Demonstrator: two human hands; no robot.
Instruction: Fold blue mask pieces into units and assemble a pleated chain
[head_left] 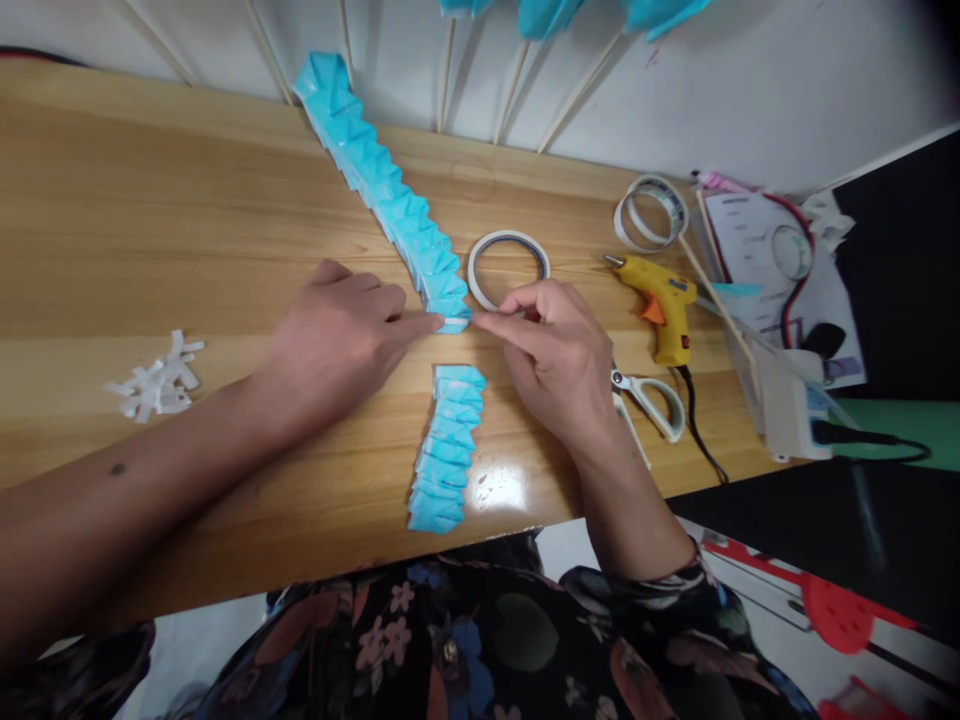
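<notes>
A long pleated strip of blue paper (390, 190) runs from the wall down to my hands, its far end raised against the wall. A narrow white strip, which looks like double-sided tape (453, 322), lies across its near end. My left hand (341, 325) has its index fingertip on the tape's left end; the other fingers are curled and the thumb is hidden. At the right end of the tape, my right hand (559, 345) pinches with thumb and index finger. A shorter pleated blue paper piece (448, 445) lies just below, apart from both hands.
A tape roll (474, 270) sits behind my right hand. To the right are scissors (664, 405), a yellow glue gun (664, 300), more tape rolls (651, 212) and a power strip (784, 405). White paper scraps (159, 380) lie left. Wooden sticks (446, 75) lean against the wall.
</notes>
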